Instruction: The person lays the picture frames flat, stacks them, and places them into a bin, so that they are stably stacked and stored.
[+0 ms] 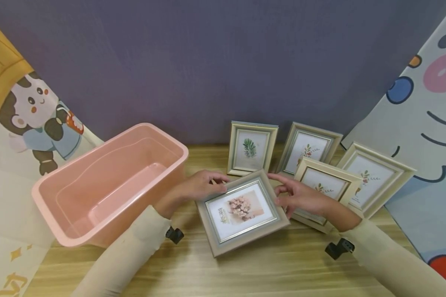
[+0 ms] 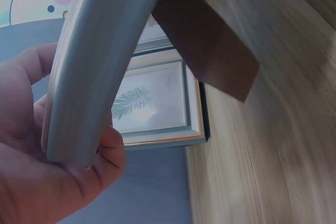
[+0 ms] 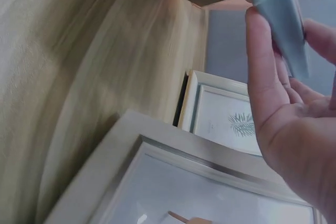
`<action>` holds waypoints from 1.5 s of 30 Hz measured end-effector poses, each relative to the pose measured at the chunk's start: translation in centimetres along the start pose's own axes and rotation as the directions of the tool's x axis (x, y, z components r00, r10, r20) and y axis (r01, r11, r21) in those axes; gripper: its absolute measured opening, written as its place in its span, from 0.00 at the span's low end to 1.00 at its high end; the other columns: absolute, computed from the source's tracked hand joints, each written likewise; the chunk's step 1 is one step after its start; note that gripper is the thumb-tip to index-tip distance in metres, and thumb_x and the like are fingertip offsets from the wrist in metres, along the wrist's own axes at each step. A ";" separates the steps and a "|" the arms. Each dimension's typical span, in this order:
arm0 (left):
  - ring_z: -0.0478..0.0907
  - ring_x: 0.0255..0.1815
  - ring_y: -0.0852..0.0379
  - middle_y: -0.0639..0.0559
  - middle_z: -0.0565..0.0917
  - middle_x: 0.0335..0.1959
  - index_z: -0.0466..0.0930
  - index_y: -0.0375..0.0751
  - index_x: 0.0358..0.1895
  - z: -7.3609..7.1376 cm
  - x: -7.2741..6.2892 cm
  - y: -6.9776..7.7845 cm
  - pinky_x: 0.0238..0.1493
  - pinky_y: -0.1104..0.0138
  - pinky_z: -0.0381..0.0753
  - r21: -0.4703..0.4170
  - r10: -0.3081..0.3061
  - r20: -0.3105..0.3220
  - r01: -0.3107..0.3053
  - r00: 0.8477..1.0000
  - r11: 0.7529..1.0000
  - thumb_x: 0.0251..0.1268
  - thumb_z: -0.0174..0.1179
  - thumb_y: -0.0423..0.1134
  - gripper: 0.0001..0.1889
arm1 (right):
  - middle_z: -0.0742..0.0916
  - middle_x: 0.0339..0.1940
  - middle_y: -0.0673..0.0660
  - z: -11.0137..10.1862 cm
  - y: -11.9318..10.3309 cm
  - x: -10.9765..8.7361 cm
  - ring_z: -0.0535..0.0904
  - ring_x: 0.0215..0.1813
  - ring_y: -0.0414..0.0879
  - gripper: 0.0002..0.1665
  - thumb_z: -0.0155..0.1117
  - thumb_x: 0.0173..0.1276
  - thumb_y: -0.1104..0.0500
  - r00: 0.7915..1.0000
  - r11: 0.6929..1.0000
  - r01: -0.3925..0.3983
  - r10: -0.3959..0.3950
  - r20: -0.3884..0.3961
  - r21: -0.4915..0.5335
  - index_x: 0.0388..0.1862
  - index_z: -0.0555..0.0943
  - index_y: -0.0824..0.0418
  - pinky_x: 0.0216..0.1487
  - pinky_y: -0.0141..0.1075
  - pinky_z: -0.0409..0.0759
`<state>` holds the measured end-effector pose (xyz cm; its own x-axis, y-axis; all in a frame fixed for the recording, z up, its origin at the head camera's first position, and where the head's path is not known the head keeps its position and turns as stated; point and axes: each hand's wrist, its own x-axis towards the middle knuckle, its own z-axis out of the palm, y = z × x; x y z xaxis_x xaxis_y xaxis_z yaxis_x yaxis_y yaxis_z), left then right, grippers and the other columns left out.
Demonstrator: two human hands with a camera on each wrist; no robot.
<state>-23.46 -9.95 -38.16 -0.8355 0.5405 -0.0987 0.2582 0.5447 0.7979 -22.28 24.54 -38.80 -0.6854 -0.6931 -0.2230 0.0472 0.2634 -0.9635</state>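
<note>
A grey-beige picture frame (image 1: pixel 212 229) with a pink flower print is tilted back in front of me, held by both hands. My left hand (image 1: pixel 202 186) grips its upper left edge, thumb on the front and fingers behind, as the left wrist view shows. At the upper right edge, my right hand (image 1: pixel 301 197) holds the frame between thumb and fingers. The brown stand leg (image 2: pixel 210 45) sticks out from the frame's back in the left wrist view. Just behind this frame stands a smaller one with a green leaf print (image 1: pixel 250 148).
To the left stands a deep pink plastic bin (image 1: pixel 111 144). Several framed plant prints stand at the right, among them a cream frame (image 1: pixel 379 159) and a grey-gold frame (image 1: pixel 336 138). The wooden table (image 1: pixel 260 264) meets a dark wall (image 1: pixel 208 70) at the back.
</note>
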 end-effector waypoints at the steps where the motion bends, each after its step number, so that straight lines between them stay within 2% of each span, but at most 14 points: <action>1: 0.80 0.42 0.59 0.50 0.87 0.46 0.83 0.44 0.63 0.0 0.0 0.0 0.43 0.68 0.81 -0.001 0.000 -0.001 0.000 1.000 1.000 0.72 0.60 0.42 0.19 | 0.84 0.50 0.59 0.0 0.1 0.0 0.88 0.41 0.54 0.51 0.60 0.75 0.63 1.000 1.000 0.002 -0.002 0.002 0.000 0.85 0.41 0.59 0.34 0.53 0.89; 4: 0.79 0.42 0.57 0.50 0.85 0.45 0.82 0.45 0.63 0.0 0.0 0.1 0.42 0.68 0.79 -0.008 -0.008 -0.001 0.008 1.000 1.000 0.71 0.60 0.43 0.20 | 0.84 0.50 0.60 0.2 0.3 0.0 0.88 0.41 0.54 0.50 0.59 0.75 0.64 1.000 1.000 0.029 -0.029 0.000 0.011 0.85 0.41 0.60 0.33 0.53 0.88; 8: 0.79 0.42 0.55 0.49 0.85 0.44 0.82 0.43 0.63 -0.2 -0.2 0.1 0.42 0.68 0.78 -0.028 0.020 0.012 -0.020 1.000 0.999 0.71 0.61 0.43 0.20 | 0.84 0.51 0.61 0.4 0.5 -0.2 0.88 0.42 0.55 0.48 0.58 0.75 0.66 0.998 0.997 0.071 -0.071 0.000 0.030 0.85 0.44 0.58 0.31 0.55 0.88; 10: 0.79 0.41 0.55 0.48 0.85 0.43 0.82 0.42 0.63 -0.5 -0.2 -0.3 0.42 0.68 0.78 -0.042 0.048 0.018 -0.048 0.999 0.998 0.71 0.61 0.43 0.20 | 0.84 0.52 0.62 0.5 0.6 -0.3 0.88 0.43 0.56 0.48 0.58 0.75 0.66 0.997 0.996 0.082 -0.082 -0.005 0.039 0.85 0.44 0.57 0.31 0.55 0.87; 14: 0.79 0.43 0.55 0.48 0.85 0.46 0.82 0.46 0.63 -1.2 -0.6 -1.0 0.44 0.65 0.79 -0.076 0.062 0.013 -0.060 0.998 0.995 0.72 0.61 0.43 0.19 | 0.85 0.54 0.58 0.4 0.8 -0.7 0.89 0.40 0.56 0.49 0.58 0.74 0.67 0.995 0.995 0.092 -0.090 -0.053 0.039 0.85 0.43 0.58 0.29 0.53 0.88; 19: 0.77 0.47 0.54 0.44 0.83 0.53 0.79 0.44 0.67 -1.6 -1.2 -1.9 0.47 0.62 0.79 -0.152 0.043 -0.007 -0.043 0.999 0.987 0.73 0.60 0.41 0.21 | 0.86 0.56 0.50 0.0 1.1 -1.2 0.89 0.41 0.53 0.49 0.58 0.75 0.67 0.988 0.994 0.094 -0.086 -0.131 0.051 0.85 0.42 0.59 0.29 0.49 0.88; 24: 0.78 0.44 0.55 0.40 0.80 0.56 0.68 0.41 0.74 -1.4 -2.1 -2.2 0.47 0.58 0.84 -0.257 0.002 0.015 0.002 1.000 0.966 0.73 0.60 0.41 0.28 | 0.86 0.57 0.47 -0.3 1.5 -1.8 0.89 0.44 0.52 0.48 0.56 0.75 0.69 0.982 0.984 0.151 -0.138 -0.125 0.099 0.85 0.43 0.57 0.29 0.49 0.88; 30: 0.81 0.55 0.50 0.35 0.73 0.67 0.55 0.50 0.81 -1.1 -2.9 -3.1 0.62 0.48 0.81 -0.405 -0.010 0.111 0.054 0.994 0.913 0.73 0.61 0.45 0.37 | 0.87 0.58 0.48 -0.1 1.9 -2.0 0.89 0.44 0.50 0.47 0.53 0.75 0.71 0.980 0.969 0.190 -0.178 -0.092 0.154 0.85 0.44 0.54 0.30 0.45 0.89; 32: 0.81 0.58 0.49 0.34 0.70 0.70 0.51 0.52 0.82 -1.0 -3.1 -3.5 0.65 0.46 0.79 -0.443 0.011 0.150 0.057 0.989 0.895 0.74 0.60 0.46 0.39 | 0.87 0.59 0.49 0.0 2.0 -2.1 0.89 0.44 0.50 0.48 0.53 0.75 0.72 0.979 0.965 0.199 -0.187 -0.085 0.169 0.85 0.44 0.54 0.30 0.45 0.89; 34: 0.81 0.60 0.47 0.32 0.68 0.72 0.46 0.53 0.83 -0.8 -3.1 -3.9 0.67 0.45 0.77 -0.497 0.038 0.189 0.063 0.981 0.865 0.74 0.61 0.48 0.42 | 0.87 0.59 0.49 0.1 2.0 -2.1 0.89 0.44 0.49 0.48 0.53 0.75 0.72 0.977 0.962 0.208 -0.197 -0.081 0.174 0.85 0.44 0.54 0.30 0.43 0.89; 36: 0.80 0.61 0.47 0.30 0.65 0.74 0.42 0.50 0.84 -0.5 -3.0 -4.3 0.66 0.44 0.77 -0.564 0.080 0.223 0.062 0.972 0.823 0.73 0.61 0.50 0.45 | 0.87 0.60 0.49 0.2 2.1 -2.1 0.89 0.43 0.49 0.47 0.53 0.75 0.72 0.974 0.958 0.222 -0.211 -0.077 0.182 0.85 0.45 0.54 0.30 0.42 0.89; 41: 0.77 0.61 0.51 0.29 0.60 0.75 0.38 0.46 0.84 0.6 -2.8 -4.9 0.63 0.49 0.79 -0.685 0.131 0.252 0.081 0.959 0.724 0.65 0.67 0.58 0.56 | 0.87 0.60 0.49 0.3 2.1 -2.3 0.89 0.43 0.47 0.46 0.52 0.75 0.72 0.971 0.949 0.239 -0.228 -0.079 0.205 0.85 0.47 0.52 0.29 0.38 0.88; 45: 0.77 0.59 0.53 0.32 0.63 0.72 0.40 0.45 0.83 1.1 -2.8 -5.2 0.62 0.51 0.81 -0.720 0.131 0.231 0.079 0.964 0.690 0.60 0.70 0.61 0.59 | 0.86 0.60 0.49 0.3 2.2 -2.3 0.89 0.43 0.48 0.46 0.51 0.76 0.73 0.967 0.943 0.252 -0.242 -0.075 0.217 0.85 0.48 0.50 0.29 0.37 0.88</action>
<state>-21.93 -13.55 -42.69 -0.6596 0.7405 -0.1286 -0.2373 -0.0428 0.9705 -20.43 26.51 -40.47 -0.7289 -0.6841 0.0281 0.0291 -0.0719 -0.9970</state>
